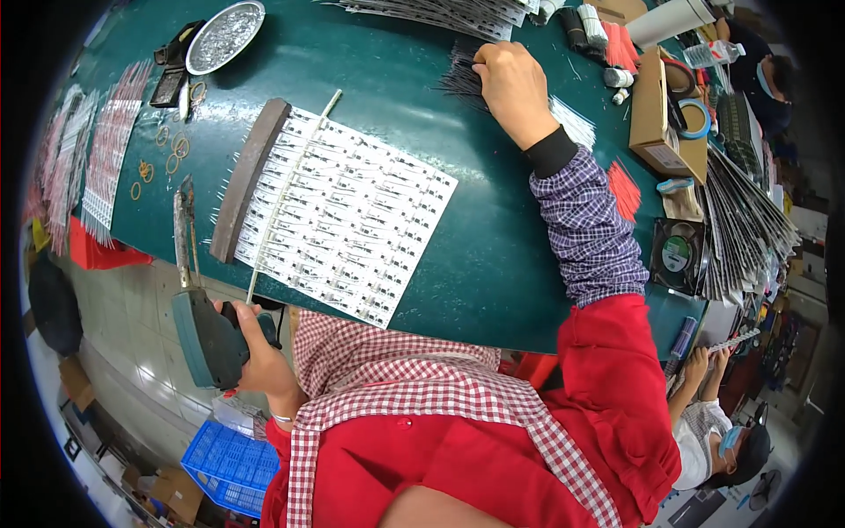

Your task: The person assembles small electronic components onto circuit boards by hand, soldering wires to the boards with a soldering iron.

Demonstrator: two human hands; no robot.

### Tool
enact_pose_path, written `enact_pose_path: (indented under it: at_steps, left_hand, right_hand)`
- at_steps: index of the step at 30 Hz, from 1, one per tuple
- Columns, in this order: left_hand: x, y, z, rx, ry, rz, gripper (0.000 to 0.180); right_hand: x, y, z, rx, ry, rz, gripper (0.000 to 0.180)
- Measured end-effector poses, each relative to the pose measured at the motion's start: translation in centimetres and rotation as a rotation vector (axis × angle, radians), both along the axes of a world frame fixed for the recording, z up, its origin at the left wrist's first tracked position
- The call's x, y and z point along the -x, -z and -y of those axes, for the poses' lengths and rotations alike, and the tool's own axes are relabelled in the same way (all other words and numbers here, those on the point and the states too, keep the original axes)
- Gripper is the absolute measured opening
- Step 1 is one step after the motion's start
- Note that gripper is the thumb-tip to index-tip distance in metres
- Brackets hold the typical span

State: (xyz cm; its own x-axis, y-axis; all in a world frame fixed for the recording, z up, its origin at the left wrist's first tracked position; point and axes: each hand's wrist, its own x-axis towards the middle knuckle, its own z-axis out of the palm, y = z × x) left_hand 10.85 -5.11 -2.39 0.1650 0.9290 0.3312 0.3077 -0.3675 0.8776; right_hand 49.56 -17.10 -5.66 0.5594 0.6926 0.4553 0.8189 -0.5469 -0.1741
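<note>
One teal pistol-shaped hand tool (204, 330) was gripped in the left hand (260, 356), just below the white panel of small circuit boards (343, 216) on the green surface (458, 264). Above that panel, the right hand's (513, 88) grip was closed on one bundle of thin black wires (462, 77).

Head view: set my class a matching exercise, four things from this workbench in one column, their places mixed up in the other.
Things:
1. Metal dish
2. Teal tool
3. Bundle of black wires
4. Blue crate

Places:
A. Under the right hand
B. On the floor below the table edge
C. Held in the left hand
D. Far left corner of the table

Pairs: 1-D, 2-C, 3-A, 4-B
</note>
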Motion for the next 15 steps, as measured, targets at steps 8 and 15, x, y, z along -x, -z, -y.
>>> enact_pose_path:
  at_steps: [8, 15]
  left_hand:
    - [-0.9, -1.7, 0.6, 0.104, 0.054, 0.077, 0.03]
    - [-1.3, -3.1, 0.3, 0.375, 0.139, 0.186, 0.037]
  right_hand:
    - [-0.1, 0.3, 0.4, -0.083, -0.02, 0.001, 0.011]
    - [0.2, -0.6, 0.7, -0.036, -0.051, 0.157, 0.025]
